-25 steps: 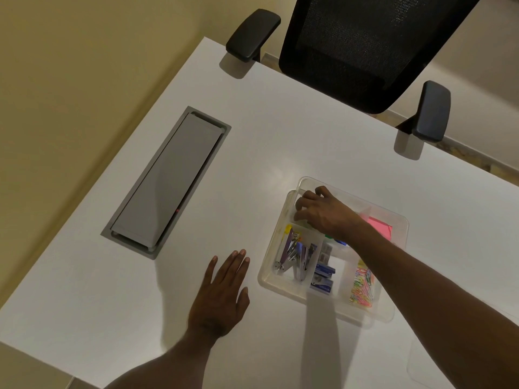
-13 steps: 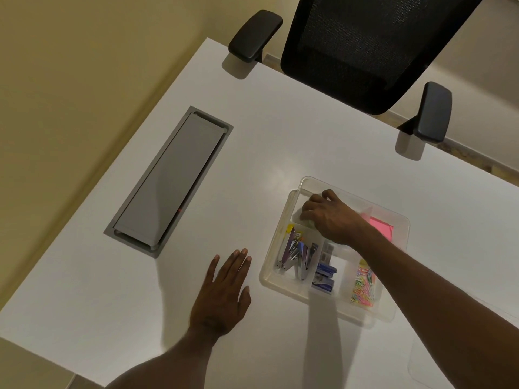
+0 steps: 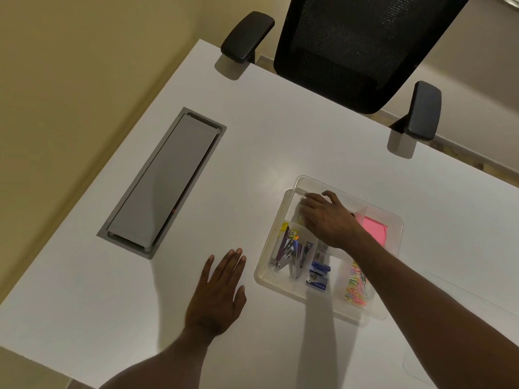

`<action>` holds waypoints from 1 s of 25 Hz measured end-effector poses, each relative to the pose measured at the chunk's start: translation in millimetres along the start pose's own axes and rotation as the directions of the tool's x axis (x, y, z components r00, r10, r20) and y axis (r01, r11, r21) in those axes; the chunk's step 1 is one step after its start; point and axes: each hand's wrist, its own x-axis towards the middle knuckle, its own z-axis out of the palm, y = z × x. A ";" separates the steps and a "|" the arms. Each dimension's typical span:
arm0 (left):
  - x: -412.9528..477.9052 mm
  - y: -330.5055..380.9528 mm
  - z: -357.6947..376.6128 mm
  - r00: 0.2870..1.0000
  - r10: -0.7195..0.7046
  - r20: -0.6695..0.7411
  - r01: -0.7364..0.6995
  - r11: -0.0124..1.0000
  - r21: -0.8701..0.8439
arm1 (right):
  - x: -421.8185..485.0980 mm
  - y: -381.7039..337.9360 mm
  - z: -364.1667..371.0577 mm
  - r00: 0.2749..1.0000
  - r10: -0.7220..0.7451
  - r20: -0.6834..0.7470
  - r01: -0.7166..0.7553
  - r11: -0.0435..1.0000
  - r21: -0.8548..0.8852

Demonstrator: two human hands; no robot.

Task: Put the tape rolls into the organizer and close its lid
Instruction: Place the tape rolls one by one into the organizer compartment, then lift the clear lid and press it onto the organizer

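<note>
Placing: right hand (image 3: pixel 328 220) was down in the far-left compartment of the organizer (image 3: pixel 391 248), fingers curled over whatever sat there; judged to be seating a tape roll.
Tape: hidden under the right hand; only a pale glint showed at the fingertips, not enough to call it a roll. No loose rolls seen on the tabletop.
Right grip: fingers bent and bunched downward; pinching or just pressing, could not tell.
Left hand (image 3: pixel 217 293): flat on the tabletop, fingers spread, holding nothing, just beside the organizer's near-left corner, not touching it.
Organizer place: right half of the tabletop, nearer the near edge than the far one.
How to do it well: judged best to lay the roll flat so nothing stands above the rim, then lift the fingers straight up clear of the dividers; left hand could steady the wall, since light plastic likely slides.
Lid (image 3: pixel 463 332): a faint clear sheet seemed to lie near the right edge; not on yet.
Organizer material: clear thin plastic, rounded corners, frosted dividers.
Staplers (image 3: pixel 289 254): metal and coloured plastic, piled in the near-left compartment.
Boxes (image 3: pixel 318 275): small blue cardboard, near-middle.
Clips (image 3: pixel 356 286): bright mixed colours, thin wire loops, near-right.
Notes (image 3: pixel 375 230): pink paper pad, far-right.
Tabletop (image 3: pixel 140 304): white, smooth, slightly glossy.
</note>
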 end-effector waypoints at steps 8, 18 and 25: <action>0.2 -1.1 1.5 1.000 0.004 -0.004 -0.004 1.000 0.012 | -21.3 -9.3 11.8 0.988 0.104 -0.114 -0.094 0.991 0.090; -0.3 -0.1 -5.1 0.999 0.031 -0.021 -0.031 1.000 0.004 | -121.0 -108.3 33.9 0.844 0.461 -0.273 -0.381 0.875 0.299; -11.1 10.1 -17.1 0.996 -0.011 0.085 0.015 0.999 -0.049 | -215.5 -184.5 64.2 0.828 0.536 -0.167 -0.465 0.822 0.330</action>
